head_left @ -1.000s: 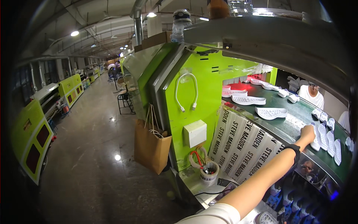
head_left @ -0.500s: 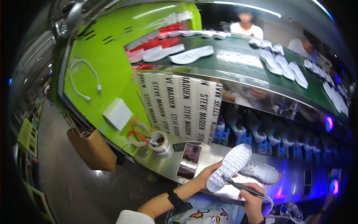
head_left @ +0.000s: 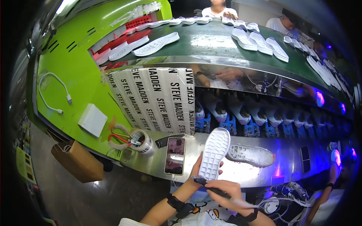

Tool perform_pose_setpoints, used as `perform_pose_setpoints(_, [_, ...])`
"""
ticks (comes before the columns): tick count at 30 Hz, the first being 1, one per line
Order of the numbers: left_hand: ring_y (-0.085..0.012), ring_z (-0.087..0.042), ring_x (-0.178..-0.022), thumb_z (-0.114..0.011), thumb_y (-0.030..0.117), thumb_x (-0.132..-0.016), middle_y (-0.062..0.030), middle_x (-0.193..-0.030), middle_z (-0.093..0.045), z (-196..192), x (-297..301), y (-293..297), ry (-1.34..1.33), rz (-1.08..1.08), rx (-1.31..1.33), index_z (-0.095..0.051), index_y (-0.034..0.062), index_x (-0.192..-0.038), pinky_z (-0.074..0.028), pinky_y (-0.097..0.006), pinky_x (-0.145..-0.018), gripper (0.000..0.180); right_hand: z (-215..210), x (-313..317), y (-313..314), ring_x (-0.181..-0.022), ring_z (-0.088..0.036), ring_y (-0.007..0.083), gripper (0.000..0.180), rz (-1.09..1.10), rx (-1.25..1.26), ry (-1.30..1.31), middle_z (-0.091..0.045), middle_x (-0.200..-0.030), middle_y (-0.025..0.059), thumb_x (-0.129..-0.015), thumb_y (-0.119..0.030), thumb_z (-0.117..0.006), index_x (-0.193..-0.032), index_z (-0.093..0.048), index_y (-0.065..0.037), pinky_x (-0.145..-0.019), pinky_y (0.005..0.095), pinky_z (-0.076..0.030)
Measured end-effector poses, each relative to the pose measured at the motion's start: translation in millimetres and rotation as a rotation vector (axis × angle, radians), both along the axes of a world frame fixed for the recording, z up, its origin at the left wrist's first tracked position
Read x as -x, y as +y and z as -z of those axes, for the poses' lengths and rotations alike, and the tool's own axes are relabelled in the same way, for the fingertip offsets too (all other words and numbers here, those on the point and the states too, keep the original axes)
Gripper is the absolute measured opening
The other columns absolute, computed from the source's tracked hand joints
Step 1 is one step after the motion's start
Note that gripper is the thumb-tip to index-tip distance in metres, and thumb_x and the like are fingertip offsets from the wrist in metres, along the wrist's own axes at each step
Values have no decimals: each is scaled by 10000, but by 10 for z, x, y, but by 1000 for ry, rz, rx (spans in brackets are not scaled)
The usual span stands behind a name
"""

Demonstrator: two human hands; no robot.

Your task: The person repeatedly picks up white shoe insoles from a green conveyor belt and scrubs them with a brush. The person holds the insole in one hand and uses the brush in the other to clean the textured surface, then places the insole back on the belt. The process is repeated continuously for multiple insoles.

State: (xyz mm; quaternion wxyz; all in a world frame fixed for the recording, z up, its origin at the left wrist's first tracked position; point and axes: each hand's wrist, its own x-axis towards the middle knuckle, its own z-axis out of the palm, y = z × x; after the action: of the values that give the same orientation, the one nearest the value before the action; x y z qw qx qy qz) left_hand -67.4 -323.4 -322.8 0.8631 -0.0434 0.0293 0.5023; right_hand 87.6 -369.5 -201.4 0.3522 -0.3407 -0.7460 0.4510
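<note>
My left hand (head_left: 196, 170) is closed round the lower part of a white shoe sole (head_left: 214, 152). The sole is raised above the metal bench, its patterned face turned up, with fingertips showing at its right edge. A slim dark brush-like tool (head_left: 219, 191) is pinched in my right hand (head_left: 230, 188). Its dark head lies by the sole's lower end, close to my left wrist; whether it touches the sole I cannot tell. On the bench, right of the raised sole, lies a second whitish sole (head_left: 252, 156).
Left on the metal bench (head_left: 192, 148) are a phone (head_left: 175, 156) and a tape roll holding tools (head_left: 142, 141). A printed carton panel (head_left: 154, 101) stands behind. Beyond, white soles (head_left: 154, 44) lie on a green conveyor (head_left: 203, 52); shoes (head_left: 241, 112) line a lower shelf. Co-workers (head_left: 218, 11) sit across.
The raised sole has turned more upright and shifted left in view. My right hand moved down and left, taking the tool from the sole's middle to its lower end. The view shifted too.
</note>
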Motion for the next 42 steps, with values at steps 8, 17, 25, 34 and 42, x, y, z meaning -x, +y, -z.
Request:
perform_pose_setpoints(8, [-293, -665, -904, -371, 409, -986, -215, -1118, -616, -153, 30, 377, 351, 436, -109, -454, -5, -1304, -551, -368, -806, 529, -17, -435, 373, -923, -663, 222, 243, -238, 243, -38, -693, -1001, 108, -771, -59, -673, -1013, -696, -50, -830, 300, -505])
perform_pose_setpoints(17, [-114, -645, -855, -508, 279, -963, -105, -1020, -674, 79, -172, 451, 473, 972, -248, -564, -50, -1201, -535, -252, -756, 409, -114, -622, 446, -995, -564, 208, 237, -384, -243, -333, -697, -972, 1, -736, -142, -704, -972, -723, -139, -870, 325, -440])
perform_pose_setpoints(25, [-345, -446, -1254, -314, 417, -968, -187, -1395, -423, 63, -262, 349, 69, 300, -61, -357, 16, -1388, -303, -459, -1089, 583, -86, -887, 403, -889, -642, 179, 244, 151, 350, 95, -689, -948, 123, -727, 6, -718, -971, -709, -3, -809, 293, -508])
perform_pose_setpoints(34, [-331, -496, -1131, -441, 354, -903, -186, -1382, -414, 63, -534, 237, -76, 62, 38, -322, 39, -1409, -445, -489, -953, 608, 282, -320, 390, -762, -658, 249, 195, 321, -365, -80, -686, -896, 135, -741, 21, -684, -932, -680, -19, -714, 297, -509])
perform_pose_setpoints(42, [-298, -529, -1096, -433, 395, -907, -193, -1193, -518, -94, -451, 471, -134, 52, -22, -301, -72, -1382, -449, -394, -960, 679, 137, -259, 303, -805, -674, 169, 197, 64, -71, 53, -686, -878, 142, -804, -40, -681, -998, -680, -7, -718, 254, -524])
